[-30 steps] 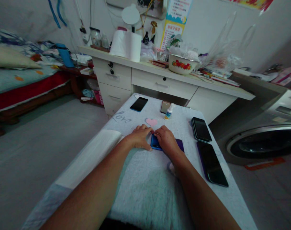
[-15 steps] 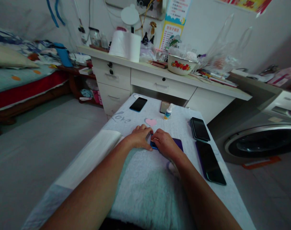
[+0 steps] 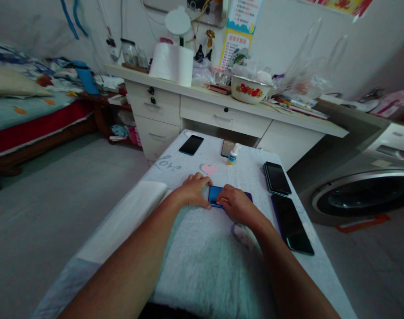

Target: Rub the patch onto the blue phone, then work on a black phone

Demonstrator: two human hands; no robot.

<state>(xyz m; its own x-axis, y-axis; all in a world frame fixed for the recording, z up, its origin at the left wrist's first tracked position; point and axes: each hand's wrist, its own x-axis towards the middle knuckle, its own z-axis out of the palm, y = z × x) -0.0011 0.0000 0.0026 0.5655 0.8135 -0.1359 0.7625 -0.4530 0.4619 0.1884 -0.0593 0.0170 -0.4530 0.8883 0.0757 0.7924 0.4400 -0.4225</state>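
Note:
A blue phone [image 3: 214,193] lies back up on the cloth-covered table, its far right part purple. My left hand [image 3: 195,190] holds its left end, with thumb and forefinger on the two long edges. Over the middle of the phone is my right hand [image 3: 234,203], its fingers curled together and pressed down on the back. Whatever those fingers hold, if anything, is too small to make out. Behind the hands stand a small white spray bottle [image 3: 232,155] and, at its left, another phone [image 3: 227,148].
A dark phone [image 3: 192,145] lies at the far left of the table [image 3: 202,274]. On the right are stacked phones [image 3: 277,178] and a large dark tablet or phone [image 3: 292,224]. A white desk [image 3: 205,108] stands behind, a washing machine [image 3: 364,190] to the right.
My right hand has slid right and slightly toward me over the phone, baring more of its blue left part. My left hand keeps its hold.

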